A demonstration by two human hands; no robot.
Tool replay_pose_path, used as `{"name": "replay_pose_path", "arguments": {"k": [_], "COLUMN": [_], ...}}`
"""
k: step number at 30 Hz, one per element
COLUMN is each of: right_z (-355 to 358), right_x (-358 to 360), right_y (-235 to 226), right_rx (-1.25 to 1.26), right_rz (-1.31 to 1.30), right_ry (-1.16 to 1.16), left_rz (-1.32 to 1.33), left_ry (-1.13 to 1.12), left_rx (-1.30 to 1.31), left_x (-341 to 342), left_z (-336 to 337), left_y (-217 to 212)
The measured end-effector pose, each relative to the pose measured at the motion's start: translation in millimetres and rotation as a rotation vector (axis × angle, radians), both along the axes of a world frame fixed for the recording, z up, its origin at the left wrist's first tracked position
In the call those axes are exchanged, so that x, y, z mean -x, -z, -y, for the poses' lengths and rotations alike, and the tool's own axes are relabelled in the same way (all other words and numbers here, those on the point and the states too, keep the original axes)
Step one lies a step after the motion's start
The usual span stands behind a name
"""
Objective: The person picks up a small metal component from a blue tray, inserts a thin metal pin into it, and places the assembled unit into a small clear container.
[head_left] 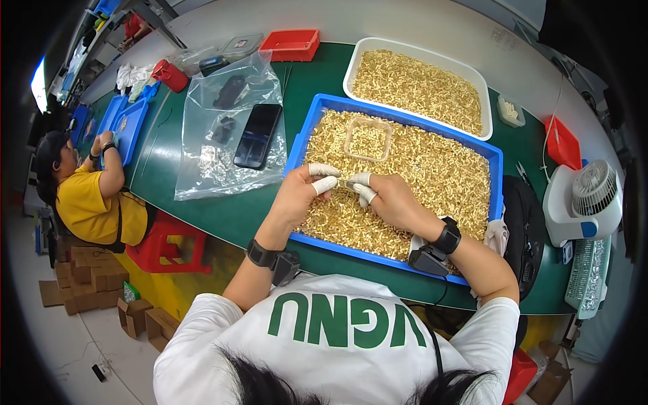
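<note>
A blue tray (495, 177) in front of me holds a deep layer of small gold-coloured metal pieces (418, 196). Over its near left part, my left hand (312, 185) and my right hand (385, 196) meet almost tip to tip. White finger cots cover the thumb and some fingers of both. Each hand is closed in a pinch; whatever sits between the fingertips is too small to name. Just beyond them, a small clear square container (368, 140) lies on the pieces, with some of them inside. Dark straps circle both my wrists.
Behind the blue tray stands a white tray (349, 73) of similar pieces. To the left, a black phone (258, 136) rests on a clear plastic bag (196, 155). A white fan (587, 196) and tweezers (523, 173) are at right. Further left sits a co-worker in yellow (91, 209).
</note>
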State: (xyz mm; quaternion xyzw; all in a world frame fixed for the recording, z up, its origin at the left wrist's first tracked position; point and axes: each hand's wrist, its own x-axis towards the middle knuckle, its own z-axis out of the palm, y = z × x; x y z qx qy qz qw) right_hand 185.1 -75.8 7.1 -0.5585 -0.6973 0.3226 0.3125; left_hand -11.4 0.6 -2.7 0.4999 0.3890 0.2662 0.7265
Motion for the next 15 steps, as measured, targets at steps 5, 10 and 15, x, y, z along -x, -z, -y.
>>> {"name": "replay_pose_path", "arguments": {"k": [5,10,15], "right_z": [-0.2,-0.1,0.0], "right_x": [0.4,0.3,0.8], "right_y": [-0.7,1.3,2.0], "right_rx": [-0.003,-0.008,-0.027], "right_rz": [0.027,0.071,0.078], "right_ry": [-0.02,-0.037,-0.012], "left_rz": [0.051,0.057,0.11], "left_ry": [0.02,0.016,-0.058], "left_rx": [0.032,-0.036,-0.034], "left_x": [-0.7,-2.5,-2.2], "left_z": [0.7,4.6,2.9], "left_y": [0.4,2.4,4.1]}}
